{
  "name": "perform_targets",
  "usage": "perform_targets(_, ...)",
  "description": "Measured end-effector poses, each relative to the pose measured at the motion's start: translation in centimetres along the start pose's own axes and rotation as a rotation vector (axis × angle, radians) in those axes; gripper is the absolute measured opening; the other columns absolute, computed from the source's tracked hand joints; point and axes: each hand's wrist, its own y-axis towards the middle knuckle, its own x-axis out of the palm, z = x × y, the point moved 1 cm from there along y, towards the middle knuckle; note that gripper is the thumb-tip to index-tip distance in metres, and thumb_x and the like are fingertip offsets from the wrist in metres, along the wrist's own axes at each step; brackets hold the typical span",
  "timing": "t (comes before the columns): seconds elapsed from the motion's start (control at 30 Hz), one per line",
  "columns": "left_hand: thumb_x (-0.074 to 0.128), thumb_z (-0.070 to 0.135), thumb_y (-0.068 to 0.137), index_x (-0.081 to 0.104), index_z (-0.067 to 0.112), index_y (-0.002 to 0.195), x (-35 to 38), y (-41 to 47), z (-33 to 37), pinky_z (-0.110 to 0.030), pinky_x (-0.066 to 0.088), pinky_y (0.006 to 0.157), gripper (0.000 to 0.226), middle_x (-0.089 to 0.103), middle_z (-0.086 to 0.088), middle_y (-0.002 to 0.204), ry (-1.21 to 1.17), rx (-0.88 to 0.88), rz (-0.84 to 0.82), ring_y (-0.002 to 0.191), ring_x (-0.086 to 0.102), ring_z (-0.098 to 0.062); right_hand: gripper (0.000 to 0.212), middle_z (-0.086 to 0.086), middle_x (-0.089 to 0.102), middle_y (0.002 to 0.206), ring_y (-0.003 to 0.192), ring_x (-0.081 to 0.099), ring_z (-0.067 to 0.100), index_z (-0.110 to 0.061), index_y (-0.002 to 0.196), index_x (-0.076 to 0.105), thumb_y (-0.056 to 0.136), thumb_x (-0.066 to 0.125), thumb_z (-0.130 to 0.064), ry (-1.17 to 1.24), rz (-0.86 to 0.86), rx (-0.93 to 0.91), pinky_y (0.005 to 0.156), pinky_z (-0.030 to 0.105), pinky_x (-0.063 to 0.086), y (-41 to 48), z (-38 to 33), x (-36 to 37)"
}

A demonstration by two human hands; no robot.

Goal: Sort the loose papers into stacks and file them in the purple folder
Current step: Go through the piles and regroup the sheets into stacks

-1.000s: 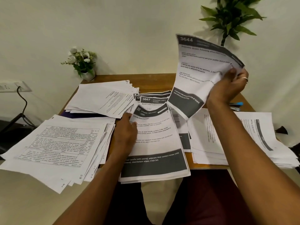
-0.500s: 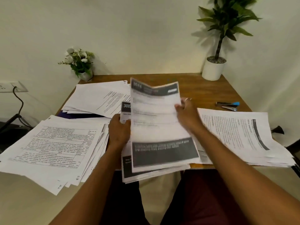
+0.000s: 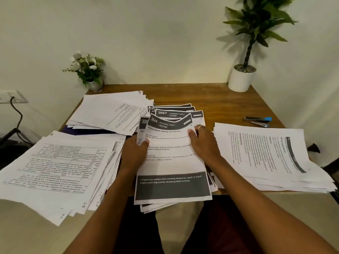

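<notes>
On the middle stack, the top sheet is pinched by both hands: left hand at its 9 o'clock edge, right hand at 2 o'clock.

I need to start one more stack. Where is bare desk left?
Bare wood shows along the far edge of the desk, between the flower vase and the white plant pot, and around the stapler, beyond the right stack. The left side and near edge are crowded: the table-form stack, the far-left stack and the middle stack sit edge to edge.
</notes>
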Motion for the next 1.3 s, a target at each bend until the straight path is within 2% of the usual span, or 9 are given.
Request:
perform_targets(0.17, 0.061, 0.025, 0.099, 0.066, 0.017, 0.113, 0.6, -0.2, -0.6, -0.009, 0.044, 0.051, 0.016, 0.068, 0.006, 0.098, 0.061, 0.084, 0.059, 0.079, 0.066, -0.008, 0.029, 0.001, 0.061, 0.133, 0.119, 0.058, 0.024, -0.020, 0.120, 0.066, 0.100, 0.059, -0.038, 0.004, 0.145, 0.147, 0.092, 0.036, 0.049, 3.1, 1.4, -1.4)
perform_targets(0.33, 0.062, 0.027, 0.099, 0.066, 0.016, 0.115, 0.7, 0.0, -1.0, -0.019, 0.048, 0.058, 0.020, 0.068, 0.004, 0.103, 0.091, 0.097, 0.063, 0.079, 0.066, -0.009, 0.029, 0.002, 0.072, 0.123, 0.105, 0.070, 0.020, -0.015, 0.121, 0.067, 0.092, 0.074, -0.020, 0.167, 0.151, 0.166, 0.069, 0.020, 0.049, 4.5, 1.5, -1.4)
perform_targets(0.47, 0.062, 0.029, 0.098, 0.065, 0.015, 0.114, 0.9, 0.2, -1.4, -0.022, 0.053, 0.060, 0.021, 0.069, 0.004, 0.105, 0.102, 0.110, 0.066, 0.080, 0.067, -0.010, 0.032, 0.001, 0.075, 0.113, 0.094, 0.072, 0.018, -0.016, 0.120, 0.069, 0.090, 0.077, -0.020, 0.148, 0.255, 0.092, 0.075, 0.033, 0.060, 4.3, 0.8, -1.6)
perform_targets(0.57, 0.063, 0.030, 0.098, 0.066, 0.015, 0.114, 0.8, 0.3, -1.7, -0.029, 0.058, 0.062, 0.022, 0.070, 0.002, 0.105, 0.104, 0.102, 0.065, 0.081, 0.069, -0.013, 0.043, 0.000, 0.074, 0.111, 0.094, 0.070, 0.020, -0.017, 0.126, 0.068, 0.086, 0.081, -0.022, 0.139, 0.077, 0.166, 0.084, 0.037, 0.059, 4.9, 0.7, -1.4)
perform_targets(0.67, 0.062, 0.029, 0.099, 0.065, 0.014, 0.115, 0.8, 0.1, -1.5, -0.026, 0.057, 0.060, 0.022, 0.071, 0.000, 0.105, 0.079, 0.099, 0.055, 0.080, 0.070, -0.014, 0.023, 0.001, 0.074, 0.113, 0.095, 0.067, 0.018, -0.014, 0.110, 0.075, 0.089, 0.077, -0.020, 0.044, -0.015, 0.172, 0.085, 0.033, 0.056, 5.2, 0.8, -1.5)
perform_targets(0.83, 0.062, 0.027, 0.099, 0.065, 0.015, 0.119, 0.7, -0.3, -1.1, -0.015, 0.051, 0.052, 0.024, 0.072, 0.000, 0.107, 0.026, 0.078, 0.052, 0.079, 0.071, -0.012, 0.019, 0.003, 0.073, 0.106, 0.081, 0.063, 0.017, -0.005, 0.100, 0.072, 0.095, 0.071, -0.024, -0.051, -0.092, 0.153, 0.066, 0.028, 0.047, 4.8, 0.8, -2.3)
perform_targets(0.9, 0.062, 0.026, 0.099, 0.066, 0.015, 0.122, 0.6, -0.5, -1.0, -0.012, 0.049, 0.052, 0.026, 0.072, 0.000, 0.109, -0.007, 0.070, 0.056, 0.082, 0.071, -0.012, 0.023, 0.009, 0.074, 0.100, 0.071, 0.060, 0.013, -0.003, 0.092, 0.072, 0.098, 0.065, -0.025, 0.000, -0.014, 0.149, 0.056, 0.023, 0.039, 4.6, 0.6, -2.7)
perform_targets(1.07, 0.062, 0.025, 0.098, 0.067, 0.015, 0.126, 0.2, -0.6, -1.0, -0.019, 0.051, 0.065, 0.031, 0.072, -0.002, 0.116, -0.025, 0.072, 0.086, 0.098, 0.070, -0.019, 0.023, 0.007, 0.070, 0.111, 0.087, 0.063, 0.015, -0.006, 0.103, 0.063, 0.105, 0.055, -0.027, 0.254, 0.277, 0.158, 0.057, 0.017, 0.041, 4.3, -1.6, -6.0)
perform_targets(1.3, 0.061, 0.026, 0.099, 0.068, 0.013, 0.122, 0.2, -0.5, -0.9, -0.022, 0.051, 0.064, 0.027, 0.072, -0.003, 0.110, 0.037, 0.099, 0.087, 0.093, 0.070, -0.020, 0.016, 0.001, 0.063, 0.100, 0.071, 0.057, -0.016, -0.008, 0.103, 0.058, 0.107, 0.048, -0.020, 0.544, 0.683, 0.005, 0.059, 0.002, 0.042, 3.8, -5.3, -13.1)
